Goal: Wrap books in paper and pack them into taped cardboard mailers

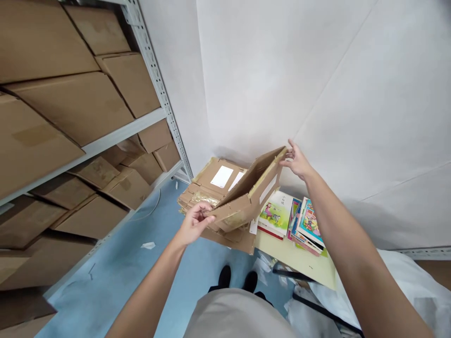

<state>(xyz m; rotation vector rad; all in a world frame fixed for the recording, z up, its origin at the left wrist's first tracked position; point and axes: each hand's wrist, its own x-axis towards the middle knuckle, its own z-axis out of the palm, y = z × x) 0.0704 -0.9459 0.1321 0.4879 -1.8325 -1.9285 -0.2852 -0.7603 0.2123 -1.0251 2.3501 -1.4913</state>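
Observation:
A brown cardboard box (243,206), partly flattened and gaping along its upper edge, is held tilted in front of me. My left hand (196,220) pinches its near left corner between thumb and fingers. At the far right corner, my right hand (296,162) grips the edge, fingers partly hidden behind it. The box has strips of clear tape and a white label (268,188) on its side. Under and behind it lies a stack of flattened cardboard (206,180) with white labels and shiny tape.
Right of the box, picture books (278,211) and a second book stack (309,223) lie on a pale yellow tabletop (299,263). Shelving (123,129) full of cartons (70,105) stands left. Paper scraps (148,245) litter the blue floor (141,277). White sacks (408,277) bulge at lower right.

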